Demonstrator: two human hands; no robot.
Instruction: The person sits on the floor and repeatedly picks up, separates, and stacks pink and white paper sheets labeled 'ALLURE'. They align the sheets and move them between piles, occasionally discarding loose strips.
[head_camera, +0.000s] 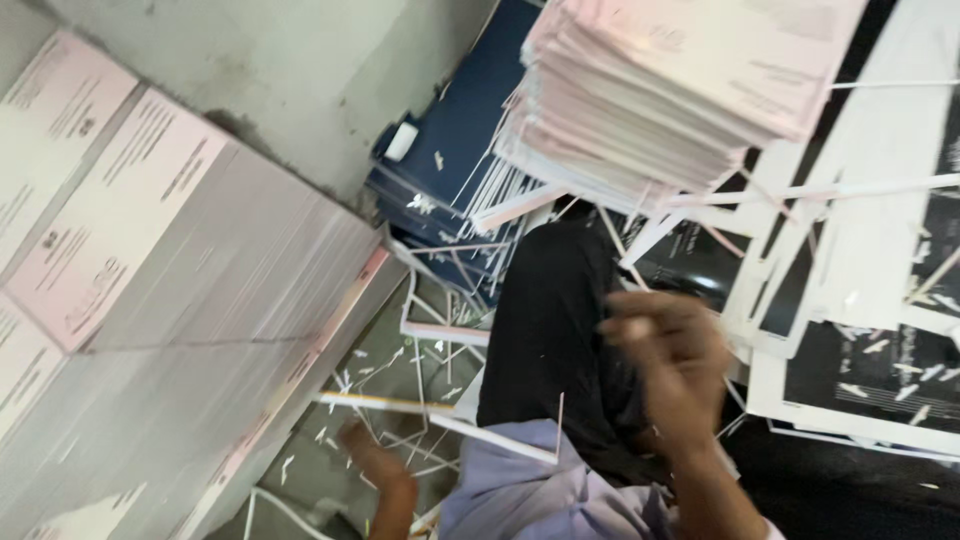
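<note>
**Entry: loose paper trimmings, with adjoining stock**

Item: thin white and pink paper strips (440, 335), offcuts, lying tangled on the grey floor (330, 455) and across the person's lap, between the tall paper block and the printed sheets.

Right hand (668, 362): raised over the lap, blurred; fingers look curled, and a strip or two appear to run through them, but the grip cannot be told for certain.

Left hand (372, 462): low over the floor among the strips, mostly in shadow; whether it is open or closed on anything cannot be told.

Handling, as judged: strips very light, limp, easily torn or creased, apt to snag on one another; best gathered in a bunch near the middle, not pulled by one end.

Adjoining: large trimmed stack of pink-faced sheets (150, 260) at left, likely heavy and rigid; slanted pile of pink leaflets (660, 90) above; dark blue covers (455, 130) beneath it; black-and-white printed sheets (880, 370) at right.
</note>
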